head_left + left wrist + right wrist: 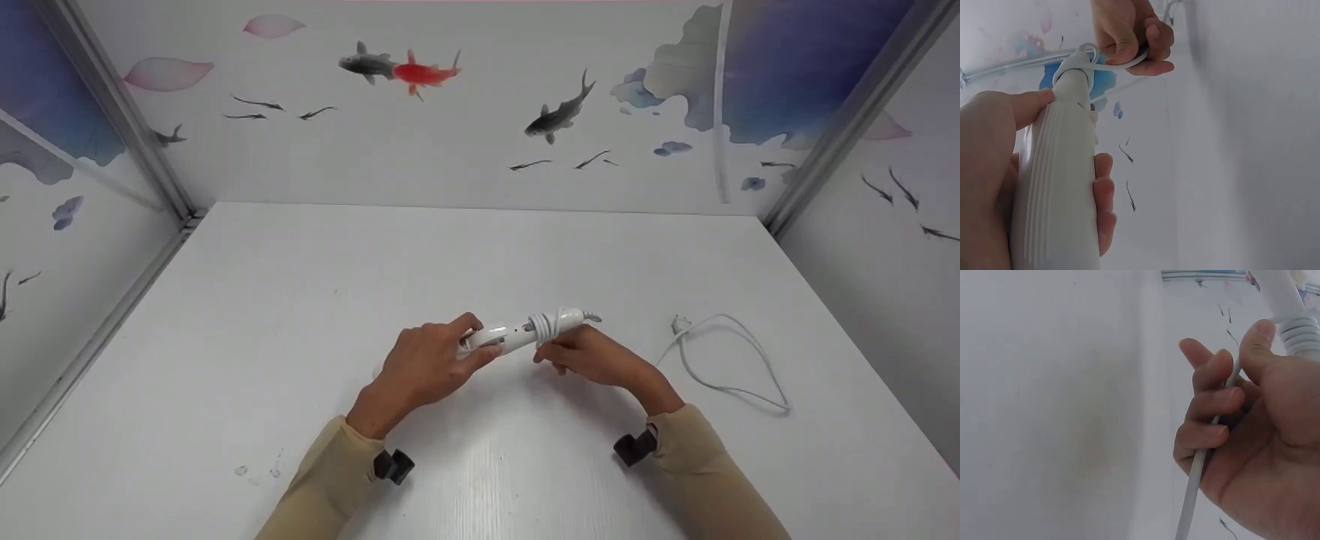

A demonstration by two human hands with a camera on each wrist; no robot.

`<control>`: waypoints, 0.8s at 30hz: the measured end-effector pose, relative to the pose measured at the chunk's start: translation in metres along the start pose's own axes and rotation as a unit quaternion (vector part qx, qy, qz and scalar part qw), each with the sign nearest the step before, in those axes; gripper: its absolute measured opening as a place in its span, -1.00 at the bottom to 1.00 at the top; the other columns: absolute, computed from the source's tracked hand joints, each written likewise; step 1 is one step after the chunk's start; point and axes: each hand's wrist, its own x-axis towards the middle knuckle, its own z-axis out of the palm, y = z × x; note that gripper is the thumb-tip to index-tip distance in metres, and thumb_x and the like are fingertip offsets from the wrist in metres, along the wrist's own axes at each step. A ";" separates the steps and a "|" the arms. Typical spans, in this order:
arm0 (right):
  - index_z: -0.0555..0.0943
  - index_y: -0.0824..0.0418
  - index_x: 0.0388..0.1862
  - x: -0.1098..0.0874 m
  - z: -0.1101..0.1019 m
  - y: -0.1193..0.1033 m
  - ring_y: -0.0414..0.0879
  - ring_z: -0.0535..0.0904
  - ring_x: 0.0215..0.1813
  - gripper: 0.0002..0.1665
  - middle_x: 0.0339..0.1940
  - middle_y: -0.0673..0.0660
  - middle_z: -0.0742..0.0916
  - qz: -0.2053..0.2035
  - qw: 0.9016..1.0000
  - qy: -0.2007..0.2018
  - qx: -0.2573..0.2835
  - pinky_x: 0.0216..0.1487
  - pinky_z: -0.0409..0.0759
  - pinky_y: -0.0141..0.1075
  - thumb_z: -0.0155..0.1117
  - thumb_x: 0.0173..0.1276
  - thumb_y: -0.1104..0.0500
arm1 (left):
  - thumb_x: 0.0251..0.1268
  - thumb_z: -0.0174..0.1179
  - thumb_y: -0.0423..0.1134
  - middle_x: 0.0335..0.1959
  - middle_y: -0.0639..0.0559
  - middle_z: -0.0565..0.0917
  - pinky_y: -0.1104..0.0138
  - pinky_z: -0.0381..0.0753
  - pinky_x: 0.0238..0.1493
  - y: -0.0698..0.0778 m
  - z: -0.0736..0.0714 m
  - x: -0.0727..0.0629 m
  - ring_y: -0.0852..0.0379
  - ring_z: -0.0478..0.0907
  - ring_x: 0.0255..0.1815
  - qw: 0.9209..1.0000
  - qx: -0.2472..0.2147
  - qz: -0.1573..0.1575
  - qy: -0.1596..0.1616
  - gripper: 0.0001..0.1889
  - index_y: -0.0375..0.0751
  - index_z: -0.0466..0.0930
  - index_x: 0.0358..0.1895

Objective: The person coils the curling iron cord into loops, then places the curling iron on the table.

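A white hair straightener point(517, 340) is held up over the table at a slight tilt. My left hand point(424, 364) grips its body, the thumb along one side and curled fingers on the other in the left wrist view. Several turns of white power cord point(1300, 334) are wound round the handle end. Just below those turns is my right hand point(592, 360), with the loose length of cord point(1192, 495) running through its curled fingers in the right wrist view. Part of the straightener is hidden behind my left hand in the head view.
The rest of the cord lies in a loose loop point(765, 360) on the white table point(300, 262) at the right, ending in a plug point(680, 324). Printed walls point(465, 150) with fish pictures stand at the back and both sides. Metal posts point(817, 127) mark the corners.
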 end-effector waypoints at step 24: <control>0.76 0.06 -0.38 -0.029 -0.036 -0.021 -0.24 0.52 -0.37 -0.88 -0.41 -0.04 0.73 -0.044 0.998 -0.004 -0.043 -0.27 0.54 -0.37 0.50 0.23 0.05 | 0.36 0.12 0.31 -0.50 0.22 0.59 0.40 0.36 -0.44 0.002 -0.001 -0.003 0.28 0.38 -0.55 0.976 -0.011 0.118 -0.183 -0.56 0.08 0.62 0.01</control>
